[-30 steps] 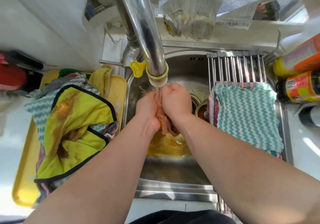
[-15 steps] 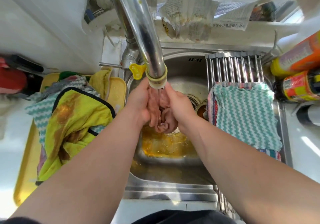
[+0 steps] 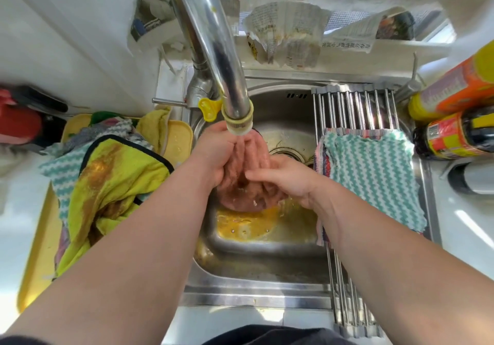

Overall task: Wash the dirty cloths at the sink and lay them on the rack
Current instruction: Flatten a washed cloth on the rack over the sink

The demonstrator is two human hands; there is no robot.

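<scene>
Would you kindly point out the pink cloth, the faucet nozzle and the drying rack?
pink cloth [image 3: 248,200]: head view, bunched lower part.
faucet nozzle [image 3: 238,126]: head view, yellowish tip.
drying rack [image 3: 355,109]: head view, bare far bars.

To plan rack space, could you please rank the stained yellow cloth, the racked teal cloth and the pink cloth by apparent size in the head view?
Largest, tied: stained yellow cloth and racked teal cloth; they look alike, and the yellow one is crumpled, so unranked.
Smallest: pink cloth, bunched and partly hidden.

faucet [image 3: 213,50] overhead, rack [image 3: 355,109] far end bare
</scene>
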